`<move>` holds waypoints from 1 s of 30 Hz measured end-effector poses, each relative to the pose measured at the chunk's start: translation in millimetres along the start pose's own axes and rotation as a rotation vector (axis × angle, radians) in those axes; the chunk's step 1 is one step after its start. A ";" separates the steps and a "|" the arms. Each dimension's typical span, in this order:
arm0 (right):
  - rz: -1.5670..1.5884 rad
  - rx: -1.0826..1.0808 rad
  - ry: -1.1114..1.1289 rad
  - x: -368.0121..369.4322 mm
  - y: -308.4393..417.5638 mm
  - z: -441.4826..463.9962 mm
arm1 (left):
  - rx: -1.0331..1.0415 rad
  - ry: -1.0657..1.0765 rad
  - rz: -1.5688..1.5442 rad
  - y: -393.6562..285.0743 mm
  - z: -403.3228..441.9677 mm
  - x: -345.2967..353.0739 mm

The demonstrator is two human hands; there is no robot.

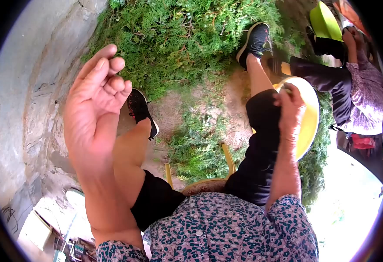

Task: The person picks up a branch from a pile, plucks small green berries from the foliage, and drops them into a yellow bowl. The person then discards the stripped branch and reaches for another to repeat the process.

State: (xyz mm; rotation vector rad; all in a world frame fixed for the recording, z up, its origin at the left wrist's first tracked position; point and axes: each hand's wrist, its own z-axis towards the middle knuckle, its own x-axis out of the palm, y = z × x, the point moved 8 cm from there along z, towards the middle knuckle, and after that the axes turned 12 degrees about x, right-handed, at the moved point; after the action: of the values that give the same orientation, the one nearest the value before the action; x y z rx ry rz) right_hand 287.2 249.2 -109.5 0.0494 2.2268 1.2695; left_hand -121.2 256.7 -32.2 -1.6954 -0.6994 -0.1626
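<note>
Round yellow plastic basin point(310, 113) beneath right hand point(292, 107), grip unclear. Left hand point(91, 109) raised, loosely open, near feathery green branches point(178, 43).

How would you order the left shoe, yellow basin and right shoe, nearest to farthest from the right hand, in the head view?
From the right hand:
1. Yellow basin: partly behind the hand, showing mostly to its right.
2. Right shoe: ahead, slightly left.
3. Left shoe: well across to the left.
</note>
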 end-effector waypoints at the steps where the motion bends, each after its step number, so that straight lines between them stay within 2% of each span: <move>1: -0.035 -0.041 -0.037 -29.3 -0.5 3.1 | -0.020 0.012 0.004 2.8 1.1 0.6; 3: -0.182 -0.046 -0.043 -74.5 -11.4 9.7 | -0.028 0.026 -0.021 5.5 3.9 2.5; 4: -0.370 -0.011 -0.040 -97.6 -34.5 24.5 | -0.032 0.031 -0.041 4.5 5.3 1.3; 5: -0.621 -0.064 -0.059 -114.1 -43.9 30.8 | -0.019 0.022 -0.030 2.5 8.0 -3.5; 7: -0.816 -0.177 -0.146 -119.4 -37.3 24.8 | -0.017 0.015 -0.085 1.7 14.5 -8.3; 10: -0.876 -0.318 -0.164 -97.9 -12.5 24.3 | 0.012 -0.069 -0.121 -3.7 22.2 -21.0; 13: -0.695 -0.316 -0.046 -39.5 13.3 34.8 | 0.026 -0.134 -0.155 -8.0 26.9 -27.6; 15: -0.609 -0.421 0.097 16.6 23.2 44.7 | 0.028 -0.163 -0.161 -10.0 26.9 -30.7; 17: -0.467 -0.355 0.226 81.2 27.0 40.4 | 0.026 -0.160 -0.160 -11.6 26.8 -32.1; 19: -0.142 0.057 0.555 151.8 4.9 39.2 | 0.032 -0.150 -0.173 -12.5 28.8 -34.7; 21: 0.114 0.263 0.671 209.9 -10.2 35.0 | 0.027 -0.182 -0.171 -12.3 28.2 -36.0; 23: 0.412 0.418 0.719 258.2 -22.2 37.7 | 0.044 -0.161 -0.179 -13.3 29.9 -33.0; 29: 0.710 0.616 0.634 336.3 -45.7 51.7 | 0.022 -0.154 -0.219 -12.0 31.1 -33.5; 30: 0.721 0.656 0.556 336.6 -45.3 48.0 | 0.029 -0.156 -0.216 -13.6 31.1 -34.3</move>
State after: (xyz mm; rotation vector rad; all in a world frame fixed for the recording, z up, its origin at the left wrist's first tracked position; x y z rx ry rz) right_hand 39.9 363.2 -318.1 0.9163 3.1997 0.8522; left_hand -164.2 274.5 -44.8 -1.6149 -0.9970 -0.1722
